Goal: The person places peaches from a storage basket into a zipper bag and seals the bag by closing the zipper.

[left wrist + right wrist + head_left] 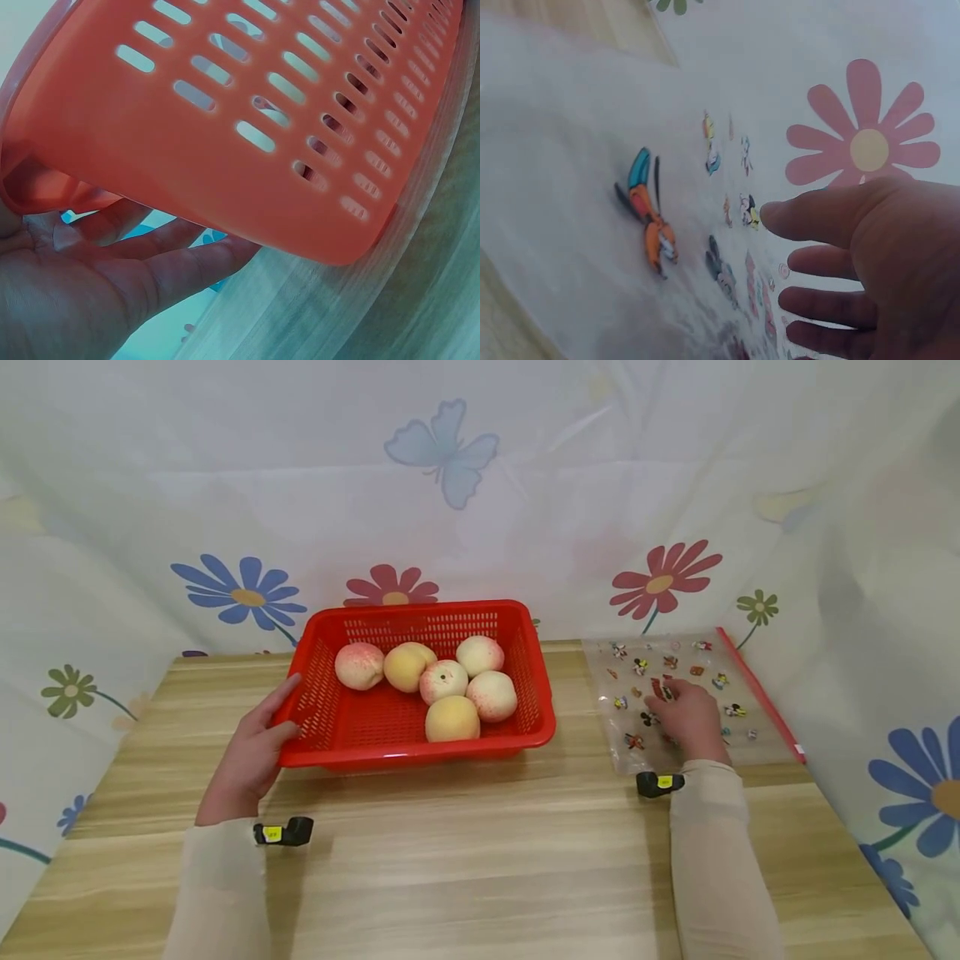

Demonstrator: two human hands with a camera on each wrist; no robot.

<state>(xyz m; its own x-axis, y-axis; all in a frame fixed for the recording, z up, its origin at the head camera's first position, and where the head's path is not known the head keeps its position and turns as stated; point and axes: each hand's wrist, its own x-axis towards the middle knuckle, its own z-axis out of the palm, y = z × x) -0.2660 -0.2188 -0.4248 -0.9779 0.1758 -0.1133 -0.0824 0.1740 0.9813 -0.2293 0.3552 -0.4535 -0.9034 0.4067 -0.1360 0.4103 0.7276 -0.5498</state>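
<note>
A red plastic basket (390, 752) with slotted walls stands on the table, holding several peaches (453, 719), some pink and white, others yellow. At its left end, my left hand (251, 752) grips the rim. The left wrist view shows that hand (97, 277) at the basket's slotted wall (187, 157), some fingers partly hidden behind it. My right hand (693, 718) is over a clear zip bag (611, 735) printed with small cartoon figures. In the right wrist view, the thumb and fingers of this hand (900, 262) are apart, with nothing seen between them.
The bag's red zip strip (761, 693) runs along its right side. Beneath everything is a wood-grain table (465, 860). A white sheet (555, 527) with printed flowers and a butterfly hangs behind the table and along its sides.
</note>
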